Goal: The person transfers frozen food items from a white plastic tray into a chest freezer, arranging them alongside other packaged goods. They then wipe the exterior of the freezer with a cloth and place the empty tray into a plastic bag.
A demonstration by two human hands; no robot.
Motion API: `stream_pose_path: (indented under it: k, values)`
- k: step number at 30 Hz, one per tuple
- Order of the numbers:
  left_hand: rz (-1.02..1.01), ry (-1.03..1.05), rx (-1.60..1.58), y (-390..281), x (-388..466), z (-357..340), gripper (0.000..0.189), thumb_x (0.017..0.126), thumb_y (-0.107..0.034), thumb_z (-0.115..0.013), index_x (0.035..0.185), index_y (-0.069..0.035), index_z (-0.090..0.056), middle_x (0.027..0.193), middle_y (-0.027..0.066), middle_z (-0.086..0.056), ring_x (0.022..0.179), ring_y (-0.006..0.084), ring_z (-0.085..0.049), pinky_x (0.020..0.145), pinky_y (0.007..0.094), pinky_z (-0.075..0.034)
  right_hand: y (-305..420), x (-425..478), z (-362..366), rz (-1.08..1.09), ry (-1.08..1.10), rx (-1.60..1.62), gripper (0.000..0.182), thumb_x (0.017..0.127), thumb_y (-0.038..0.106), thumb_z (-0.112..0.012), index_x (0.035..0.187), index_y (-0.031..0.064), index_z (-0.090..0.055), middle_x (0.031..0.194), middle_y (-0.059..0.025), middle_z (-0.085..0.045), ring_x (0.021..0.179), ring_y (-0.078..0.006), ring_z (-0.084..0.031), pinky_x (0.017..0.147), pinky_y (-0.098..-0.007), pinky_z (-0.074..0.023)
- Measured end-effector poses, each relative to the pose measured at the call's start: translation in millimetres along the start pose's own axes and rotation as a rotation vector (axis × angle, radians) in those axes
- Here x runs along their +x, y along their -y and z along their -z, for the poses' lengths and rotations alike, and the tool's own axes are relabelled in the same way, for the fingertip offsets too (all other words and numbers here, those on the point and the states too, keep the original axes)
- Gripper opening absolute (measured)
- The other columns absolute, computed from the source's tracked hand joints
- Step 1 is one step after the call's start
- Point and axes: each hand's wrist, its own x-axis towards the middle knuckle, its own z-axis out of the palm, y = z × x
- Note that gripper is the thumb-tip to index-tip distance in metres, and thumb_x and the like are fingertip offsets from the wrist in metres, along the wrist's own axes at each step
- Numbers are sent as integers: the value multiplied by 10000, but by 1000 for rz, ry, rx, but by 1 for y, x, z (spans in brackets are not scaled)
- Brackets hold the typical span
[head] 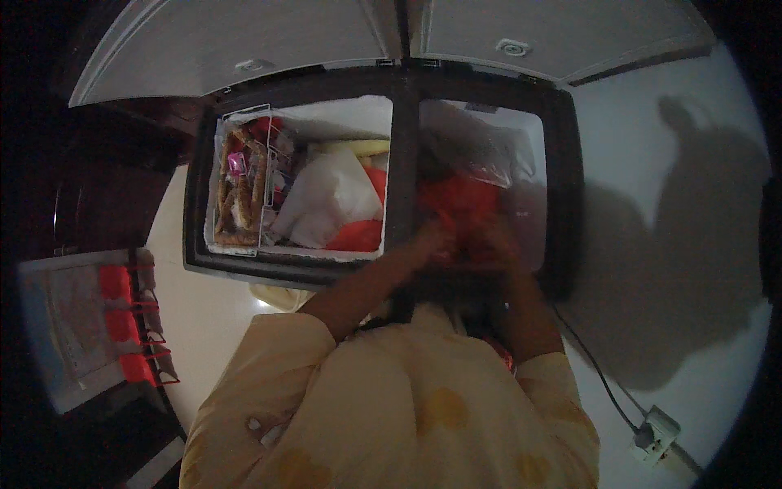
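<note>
Both my hands reach down into the right compartment of a chest freezer [405, 183] whose two lids [305, 46] stand raised. My left hand [441, 237] is at a red plastic bag [467, 198], on its left side. My right hand [496, 238] is at the bag's right side. Both hands are dim and blurred, so the fingers and their hold on the bag cannot be made out. Behind the red bag lies a clear plastic bag [495, 156]. In the left compartment are a white bag [336, 195], more red bags [357, 235] and a wire basket [266, 183] with packed items.
A white wall [660, 244] stands close on the right, with a power cable [602, 370] running to a socket [657, 434]. Left of the freezer are a dark cabinet [91, 177] and a table [73, 330] with red chairs [122, 326] beside it.
</note>
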Motion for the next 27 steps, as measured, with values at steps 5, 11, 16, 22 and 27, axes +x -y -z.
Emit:
stream_pose_path:
  k: [5, 11, 16, 22, 27]
  values:
    - [-209, -141, 275, -73, -57, -39, 431, 809, -294, -628, 1183, -110, -523, 1009, 62, -599, 928, 215, -580, 823, 380, -464, -3, 19, 50, -75, -151, 378, 245, 852, 300, -577, 880, 56, -589, 701, -15, -527, 585, -163, -521, 574, -317, -455]
    - [-319, 51, 46, -107, -73, -48, 348, 830, -235, -587, 1123, -48, -571, 984, 56, -615, 843, 137, -563, 728, 250, -445, 19, 51, 94, -273, -180, 581, 274, 873, 322, -564, 763, 71, -559, 608, -8, -482, 522, -134, -468, 591, -277, -433]
    - [-457, 62, 147, -157, -174, -60, 336, 812, -216, -613, 1085, -22, -582, 922, 28, -600, 723, 71, -507, 601, 201, -390, 132, 1, 148, -10, -107, 625, 401, 859, 357, -561, 580, 72, -520, 525, -13, -483, 547, -136, -516, 585, -277, -422]
    - [-662, -5, 169, -183, -280, -59, 322, 827, -235, -607, 1057, -11, -598, 737, -4, -551, 570, 44, -449, 456, 178, -301, 222, -53, 164, 127, -202, 550, 354, 875, 331, -539, 643, 63, -523, 622, -18, -507, 559, -159, -514, 629, -293, -441]
    - [-899, 99, 280, -207, -361, -19, 315, 846, -224, -567, 1061, 5, -594, 705, -12, -532, 552, 32, -441, 444, 169, -295, 266, -69, 155, 381, -173, 578, 299, 870, 298, -545, 697, 55, -539, 654, -30, -518, 630, -170, -529, 661, -309, -450]
